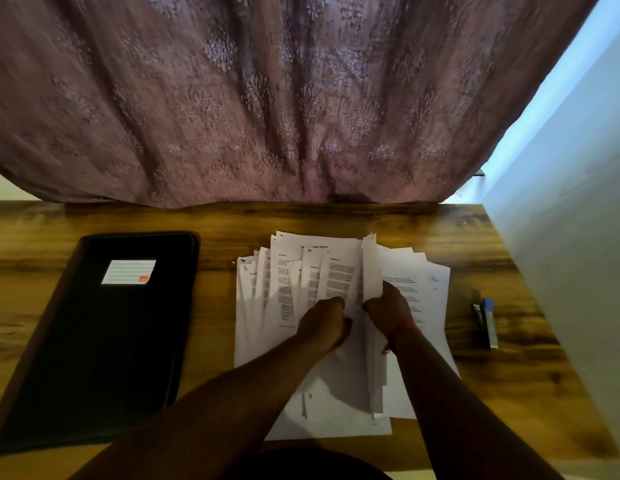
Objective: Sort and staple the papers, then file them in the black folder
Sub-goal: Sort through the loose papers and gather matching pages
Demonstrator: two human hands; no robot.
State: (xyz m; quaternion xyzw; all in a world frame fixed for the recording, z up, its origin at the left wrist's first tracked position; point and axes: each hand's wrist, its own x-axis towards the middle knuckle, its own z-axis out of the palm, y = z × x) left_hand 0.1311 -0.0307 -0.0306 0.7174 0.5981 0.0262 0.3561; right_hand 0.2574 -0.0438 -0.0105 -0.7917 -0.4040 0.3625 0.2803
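Observation:
A loose pile of printed white papers lies fanned out in the middle of the wooden table. My left hand grips some sheets near the pile's centre. Close beside it, my right hand pinches a sheet that stands lifted on its edge. A closed black folder with a white label lies flat on the left. A small stapler, dark with a blue part, lies to the right of the pile.
A purple patterned curtain hangs behind the table's far edge. A pale wall runs along the table's right side. Bare wood shows between the folder and the papers and along the back.

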